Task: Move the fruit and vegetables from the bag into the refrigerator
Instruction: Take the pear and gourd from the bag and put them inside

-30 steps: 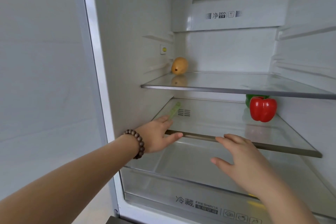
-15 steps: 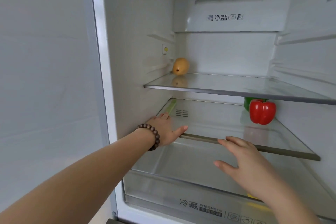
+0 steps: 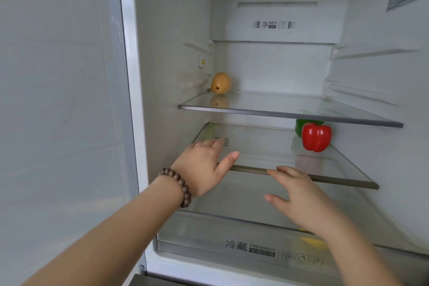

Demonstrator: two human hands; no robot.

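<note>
The refrigerator stands open before me. An orange-yellow mango (image 3: 220,83) lies at the back left of the upper glass shelf (image 3: 290,114). A red bell pepper (image 3: 316,137) sits at the right of the lower glass shelf (image 3: 301,177), with a green pepper (image 3: 300,126) partly hidden behind it. My left hand (image 3: 204,167), with a bead bracelet on the wrist, rests over the lower shelf's front left edge, fingers apart and holding nothing. My right hand (image 3: 299,195) hovers at the shelf's front edge near the middle, fingers spread, empty. The bag is out of view.
A clear crisper drawer (image 3: 232,239) with printed labels sits below the lower shelf; something yellow (image 3: 313,240) shows inside it under my right wrist. The white fridge side wall (image 3: 58,123) fills the left. A deodoriser panel (image 3: 274,24) spans the back top.
My left hand has slid forward and to the right over the lower shelf's left end. My right hand has stayed at the shelf's front edge. The produce has not moved.
</note>
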